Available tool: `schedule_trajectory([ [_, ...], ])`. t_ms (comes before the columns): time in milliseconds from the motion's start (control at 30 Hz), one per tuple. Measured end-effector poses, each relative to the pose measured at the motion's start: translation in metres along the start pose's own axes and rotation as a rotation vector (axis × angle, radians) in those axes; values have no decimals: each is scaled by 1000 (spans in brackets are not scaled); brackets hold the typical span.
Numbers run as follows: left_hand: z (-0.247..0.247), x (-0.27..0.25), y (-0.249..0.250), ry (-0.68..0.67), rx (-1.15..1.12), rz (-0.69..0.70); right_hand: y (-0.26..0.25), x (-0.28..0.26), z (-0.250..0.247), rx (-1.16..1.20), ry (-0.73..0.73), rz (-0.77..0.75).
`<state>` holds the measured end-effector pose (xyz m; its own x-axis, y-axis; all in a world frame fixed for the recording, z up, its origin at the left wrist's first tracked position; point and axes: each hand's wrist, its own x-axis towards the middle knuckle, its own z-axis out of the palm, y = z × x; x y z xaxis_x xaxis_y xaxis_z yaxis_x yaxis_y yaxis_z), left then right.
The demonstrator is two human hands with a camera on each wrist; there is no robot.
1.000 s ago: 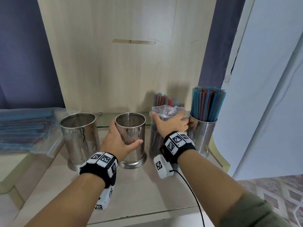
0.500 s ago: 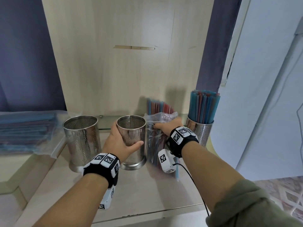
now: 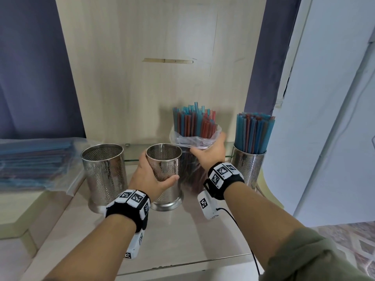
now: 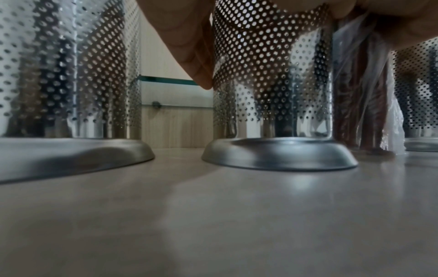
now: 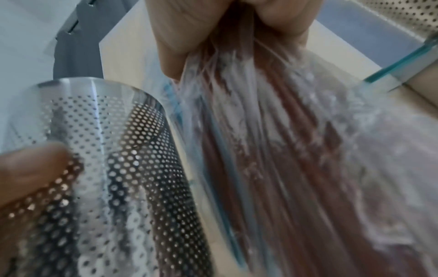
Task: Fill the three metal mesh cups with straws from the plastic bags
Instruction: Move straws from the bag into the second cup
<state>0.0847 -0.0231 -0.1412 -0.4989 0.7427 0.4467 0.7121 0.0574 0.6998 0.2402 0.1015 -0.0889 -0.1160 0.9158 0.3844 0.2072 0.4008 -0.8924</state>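
- Middle mesh cup point(image 3: 164, 175): upright on the beige counter point(image 3: 182, 236), centre of head view, no straws in it. Flared base flat on the counter in the left wrist view.
- Left hand point(image 3: 149, 176): wrapped round the middle mesh cup's wall from 8 o'clock, thumb across the front, fingers behind.
- Plastic bag of straws point(image 3: 191, 159): upright, just beside the middle mesh cup at its 3 o'clock, lower end on the counter. Red and blue straw ends point(image 3: 193, 122) stick out of the open top.
- Right hand point(image 3: 209, 154): clenched round the bag's upper part, just below its mouth; right wrist view shows fingers bunching the film.
- Right mesh cup point(image 3: 248, 169): at 3 o'clock of the bag, packed with mostly blue straws point(image 3: 254, 132).
- Left mesh cup point(image 3: 103, 175): at 9 o'clock of the middle cup, apart from it, no straws inside.
- Further bags of straws point(image 3: 30, 163): lying flat, far left, 9 o'clock.
- Wood-grain back panel point(image 3: 142, 78) behind the cups at 12 o'clock.
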Motion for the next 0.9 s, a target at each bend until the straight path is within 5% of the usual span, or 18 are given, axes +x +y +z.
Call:
schedule_trajectory([
  [333,0,0,-1,1,-16,2,27,1,8,-92,-87,25],
  [467,1,1,-2,-11,-3,-7,-3,1,-6,-175,-90,-32],
  [633,1,2,-4,-23,-12,-15,-49,12,-19,-153,28,-196],
  [900,0,0,-2,-19,-10,-6,-56,18,-1,-372,154,-51],
])
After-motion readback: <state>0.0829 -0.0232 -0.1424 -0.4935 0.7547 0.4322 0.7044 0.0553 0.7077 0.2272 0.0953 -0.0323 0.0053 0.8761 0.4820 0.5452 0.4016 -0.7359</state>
